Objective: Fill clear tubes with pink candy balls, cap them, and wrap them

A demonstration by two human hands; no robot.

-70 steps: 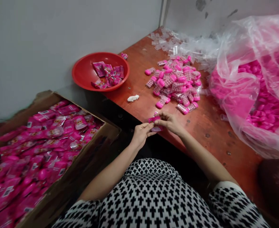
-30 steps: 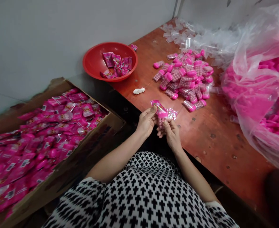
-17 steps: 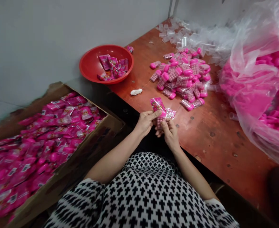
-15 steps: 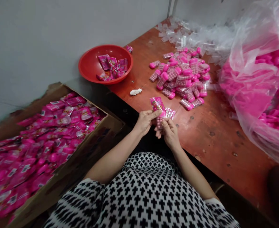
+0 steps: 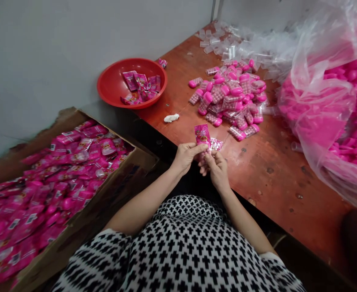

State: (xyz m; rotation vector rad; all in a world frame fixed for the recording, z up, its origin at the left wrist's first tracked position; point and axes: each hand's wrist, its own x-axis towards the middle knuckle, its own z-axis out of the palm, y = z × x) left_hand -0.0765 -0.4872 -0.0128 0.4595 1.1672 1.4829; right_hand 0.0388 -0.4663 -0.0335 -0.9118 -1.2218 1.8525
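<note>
Above the table's front edge, my two hands meet. My left hand is closed on an upright pink printed packet, thumb across its lower part. Below that thumb, a little of a clear candy container with pink beads shows; fingers cover the rest. My right hand pinches the container's lower end with thumb and fingers. A second shiny pink packet sticks out above the right fingers; its lower part is hidden. Whether the container is inside a packet, I cannot tell.
A red bowl with several pink packets stands at the table's left corner. A pile of filled containers, clear empty tubes and a plastic bag of pink caps lie beyond. At left, a cardboard box holds many packets.
The upright packet has shifted slightly right and straightened. My left thumb and right fingers now cover more of the beaded container. The view has shifted slightly.
</note>
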